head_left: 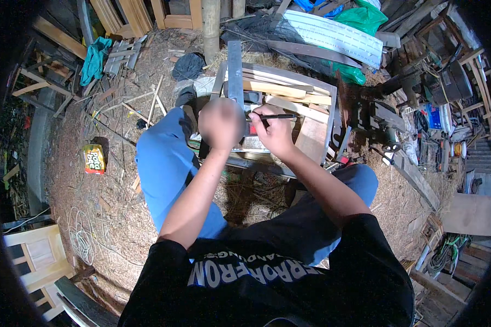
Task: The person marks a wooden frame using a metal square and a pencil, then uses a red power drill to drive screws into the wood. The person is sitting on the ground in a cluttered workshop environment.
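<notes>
Pressing down on the metal square (235, 71), the left hand (221, 124) keeps its blade flat across the wooden boards (281, 90); how the left grip closes cannot be told, as it is blurred. Just right of it, the right hand (275, 132) has its grip clenched on a pencil (278, 116), tip pointing toward the square's edge, apparently for marking.

a black short-sleeved t-shirt (289, 283) with pale block lettering across the chest at lower centre, blue trousers (166, 163) at centre left, bare forearms.
</notes>
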The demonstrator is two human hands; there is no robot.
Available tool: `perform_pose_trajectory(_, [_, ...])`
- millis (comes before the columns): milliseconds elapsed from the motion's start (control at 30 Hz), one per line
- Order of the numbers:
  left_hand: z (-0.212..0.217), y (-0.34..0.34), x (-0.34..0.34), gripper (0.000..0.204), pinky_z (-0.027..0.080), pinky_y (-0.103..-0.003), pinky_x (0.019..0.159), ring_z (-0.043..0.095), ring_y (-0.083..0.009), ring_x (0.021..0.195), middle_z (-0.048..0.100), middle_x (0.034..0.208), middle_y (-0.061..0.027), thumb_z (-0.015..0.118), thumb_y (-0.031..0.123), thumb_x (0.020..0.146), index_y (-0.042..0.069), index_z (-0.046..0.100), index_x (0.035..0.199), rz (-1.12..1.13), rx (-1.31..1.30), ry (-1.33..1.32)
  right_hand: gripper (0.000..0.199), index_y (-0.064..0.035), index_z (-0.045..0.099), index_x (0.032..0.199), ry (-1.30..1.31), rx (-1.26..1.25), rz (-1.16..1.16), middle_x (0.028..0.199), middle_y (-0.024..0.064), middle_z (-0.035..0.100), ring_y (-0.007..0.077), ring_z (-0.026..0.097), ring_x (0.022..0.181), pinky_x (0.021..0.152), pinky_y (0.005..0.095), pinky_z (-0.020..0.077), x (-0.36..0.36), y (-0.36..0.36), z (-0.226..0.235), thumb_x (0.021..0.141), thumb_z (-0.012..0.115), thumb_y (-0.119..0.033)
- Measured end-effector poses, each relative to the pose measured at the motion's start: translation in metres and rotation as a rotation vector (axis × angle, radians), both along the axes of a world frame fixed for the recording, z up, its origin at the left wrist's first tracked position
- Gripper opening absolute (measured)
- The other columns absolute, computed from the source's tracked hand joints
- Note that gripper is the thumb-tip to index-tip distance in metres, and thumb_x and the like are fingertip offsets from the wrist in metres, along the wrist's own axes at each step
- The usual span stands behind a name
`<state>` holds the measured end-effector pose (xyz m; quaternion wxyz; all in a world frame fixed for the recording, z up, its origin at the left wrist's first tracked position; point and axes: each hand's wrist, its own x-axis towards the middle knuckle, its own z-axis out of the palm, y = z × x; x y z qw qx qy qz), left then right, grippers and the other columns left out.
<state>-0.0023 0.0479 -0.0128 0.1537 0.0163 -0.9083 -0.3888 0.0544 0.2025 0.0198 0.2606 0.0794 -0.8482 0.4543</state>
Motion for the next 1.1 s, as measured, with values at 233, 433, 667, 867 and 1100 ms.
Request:
perform_pose_trajectory(233, [0.0009, -0.0005, 0.0002, 0.029, 0.037, -0.057, 0.094, 0.055, -0.0363, 0.113, 0.071, 0.085, -0.0088, 0.075, 0.038, 0.101, 0.011, 0.076, 0.089, -0.020, 0.023, -0.017, 0.015, -0.0050, 0.072, 0.094, 0.022, 0.038, -0.006, 0.084, 0.0170, 0.073, 0.0416, 0.070, 0.080, 0.074, 0.0514, 0.0543, -0.0014, 0.0029, -0.0024, 0.097, 0.077, -0.019])
perform_pose_trajectory(433, [-0.0003, 0.0005, 0.0000, 0.030, 0.037, -0.058, 0.093, 0.055, -0.0375, 0.113, 0.070, 0.084, -0.0098, 0.074, 0.038, 0.101, 0.011, 0.075, 0.088, -0.008, 0.018, -0.001, 0.014, -0.0049, 0.072, 0.094, 0.043, 0.049, -0.007, 0.084, 0.0165, 0.073, 0.0411, 0.070, 0.081, 0.074, 0.0514, 0.0542, -0.0019, 0.0019, -0.0024, 0.096, 0.078, -0.017])
perform_pose_trajectory(667, [0.0005, -0.0004, -0.0012, 0.031, 0.036, -0.058, 0.094, 0.054, -0.0361, 0.112, 0.068, 0.081, -0.0093, 0.073, 0.038, 0.102, 0.011, 0.074, 0.088, -0.025, 0.003, -0.017, 0.012, -0.0055, 0.073, 0.093, 0.076, 0.049, 0.005, 0.082, 0.0163, 0.072, 0.0411, 0.070, 0.078, 0.072, 0.0508, 0.0540, -0.0032, 0.0040, -0.0064, 0.095, 0.080, -0.016])
perform_pose_trajectory(867, [0.0033, 0.0015, 0.0011, 0.030, 0.035, -0.056, 0.097, 0.052, -0.0328, 0.109, 0.068, 0.082, -0.0073, 0.072, 0.038, 0.104, 0.012, 0.074, 0.089, -0.004, -0.003, -0.017, 0.012, -0.0055, 0.073, 0.093, 0.058, 0.022, -0.006, 0.080, 0.0159, 0.071, 0.0404, 0.070, 0.077, 0.071, 0.0506, 0.0541, -0.0039, 0.0026, -0.0064, 0.095, 0.080, -0.015])
perform_pose_trajectory(1100, [0.0050, 0.0013, 0.0019, 0.032, 0.036, -0.055, 0.097, 0.052, -0.0335, 0.110, 0.068, 0.080, -0.0074, 0.072, 0.039, 0.104, 0.011, 0.072, 0.087, -0.006, 0.000, -0.021, 0.012, -0.0054, 0.073, 0.093, 0.094, 0.028, 0.008, 0.080, 0.0149, 0.072, 0.0388, 0.070, 0.075, 0.069, 0.0483, 0.0541, -0.0040, 0.0030, -0.0032, 0.096, 0.079, -0.016])
